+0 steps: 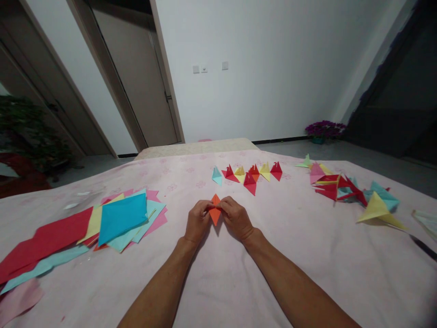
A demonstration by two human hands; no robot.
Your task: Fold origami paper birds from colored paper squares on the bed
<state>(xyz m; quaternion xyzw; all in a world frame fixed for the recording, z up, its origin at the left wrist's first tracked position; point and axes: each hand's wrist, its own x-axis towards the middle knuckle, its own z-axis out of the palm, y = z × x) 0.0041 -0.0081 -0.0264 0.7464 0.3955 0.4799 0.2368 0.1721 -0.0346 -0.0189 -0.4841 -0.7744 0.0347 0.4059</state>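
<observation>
Between my two hands is a small orange folded paper (215, 214), shaped like a narrow diamond with one point up and one down. My left hand (199, 220) pinches its left side between thumb and fingers. On the opposite side, my right hand (235, 217) grips the paper the same way. Just beyond my hands stand several small folded paper cranes in a loose row: a light blue one (216, 176) at the left end, a red one (250, 183) nearest me, yellow ones (265, 171) and more red ones (276, 170).
Stacked coloured paper sheets (123, 216) lie on the left beside red paper (58, 234). At the right is a pile of folded paper pieces (337, 187), with a yellow one (377, 210) in front. A dark, thin object (423, 247) lies by the right edge. A pale pink cloth (300, 273) covers the table.
</observation>
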